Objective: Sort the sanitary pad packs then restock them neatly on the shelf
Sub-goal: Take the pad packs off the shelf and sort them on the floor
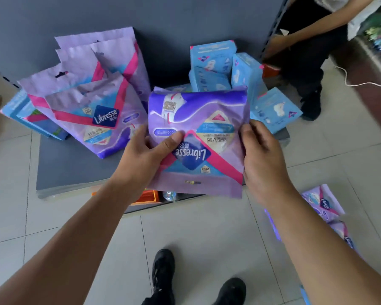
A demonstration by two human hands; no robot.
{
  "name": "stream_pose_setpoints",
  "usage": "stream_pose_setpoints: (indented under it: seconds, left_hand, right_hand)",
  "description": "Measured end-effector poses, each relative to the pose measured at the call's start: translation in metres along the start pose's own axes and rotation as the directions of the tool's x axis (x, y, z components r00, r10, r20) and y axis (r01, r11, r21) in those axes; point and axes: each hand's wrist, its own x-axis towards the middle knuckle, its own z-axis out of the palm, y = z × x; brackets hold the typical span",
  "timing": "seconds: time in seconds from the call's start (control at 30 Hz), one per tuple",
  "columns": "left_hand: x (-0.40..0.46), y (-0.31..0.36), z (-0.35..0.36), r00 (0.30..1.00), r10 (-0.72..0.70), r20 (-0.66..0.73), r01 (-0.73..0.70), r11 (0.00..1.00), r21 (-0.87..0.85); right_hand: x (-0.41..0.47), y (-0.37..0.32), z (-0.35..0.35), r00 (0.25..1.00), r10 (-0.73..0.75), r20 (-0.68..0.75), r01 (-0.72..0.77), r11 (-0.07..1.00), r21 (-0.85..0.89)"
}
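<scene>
I hold a purple Libresse pad pack (198, 137) upside down over the front of the grey shelf (70, 164). My left hand (147, 155) grips its left edge, thumb across the front. My right hand (264, 159) grips its right edge. Several purple Libresse packs (92, 91) lean in a row on the shelf's left side. Light blue pad packs (220, 64) stand and lie at the back right of the shelf. More blue packs (31, 115) lie at the far left.
More purple packs (323, 205) lie on the tiled floor at the right. Another person (306, 51) stands at the back right beside a shelf upright. My black shoes (163, 276) are below. Orange items (150, 197) sit on a lower shelf level.
</scene>
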Motion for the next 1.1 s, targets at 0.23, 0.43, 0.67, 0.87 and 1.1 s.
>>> stream_pose_setpoints:
  seconds: [0.23, 0.43, 0.67, 0.87, 1.1]
  left_hand:
    - [-0.027, -0.023, 0.101, 0.991, -0.085, 0.107, 0.068, 0.985, 0.158]
    - [-0.046, -0.051, 0.195, 0.921, -0.326, 0.214, 0.297, 0.942, 0.159]
    - [-0.119, -0.120, 0.340, 0.744, -0.538, 0.396, 0.482, 0.843, 0.240]
    - [-0.108, -0.141, 0.388, 0.667, -0.540, 0.514, 0.342, 0.835, 0.432]
    - [-0.056, -0.159, 0.437, 0.357, -0.736, 0.575, -0.157, 0.559, 0.814]
  right_hand:
    - [-0.038, 0.030, -0.096, 0.958, 0.287, -0.014, -0.280, 0.945, 0.169]
    - [-0.082, 0.059, -0.202, 0.895, 0.411, -0.175, -0.188, 0.701, 0.688]
    - [-0.142, 0.089, -0.272, 0.772, 0.588, -0.241, -0.179, 0.565, 0.806]
    - [-0.186, 0.127, -0.385, 0.666, 0.693, -0.276, -0.338, 0.610, 0.717]
    - [-0.193, 0.188, -0.438, 0.700, 0.663, -0.266, -0.569, 0.742, 0.354]
